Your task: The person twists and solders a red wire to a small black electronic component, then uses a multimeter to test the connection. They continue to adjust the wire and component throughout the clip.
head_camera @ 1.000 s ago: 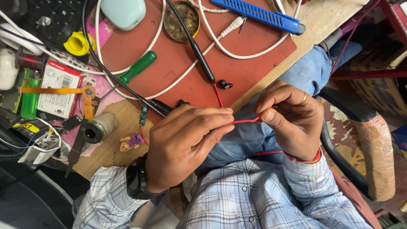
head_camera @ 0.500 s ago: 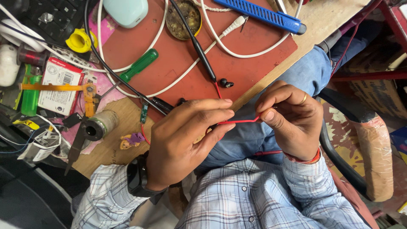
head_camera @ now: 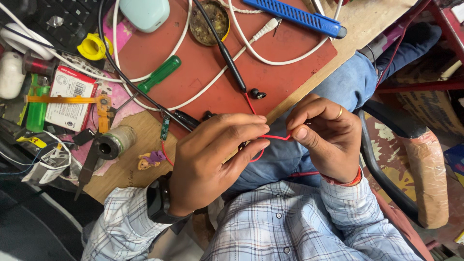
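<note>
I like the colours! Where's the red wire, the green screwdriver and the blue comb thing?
red wire (head_camera: 275, 138), head view, stretch between the hands
green screwdriver (head_camera: 159, 73), head view, handle
blue comb (head_camera: 295, 17), head view, middle

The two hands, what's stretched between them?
In the head view, a thin red wire runs from the left hand to the right hand.

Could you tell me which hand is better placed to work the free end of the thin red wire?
Probably the right hand: its fingertips pinch the red wire at its end, while the left hand grips farther back.
</note>
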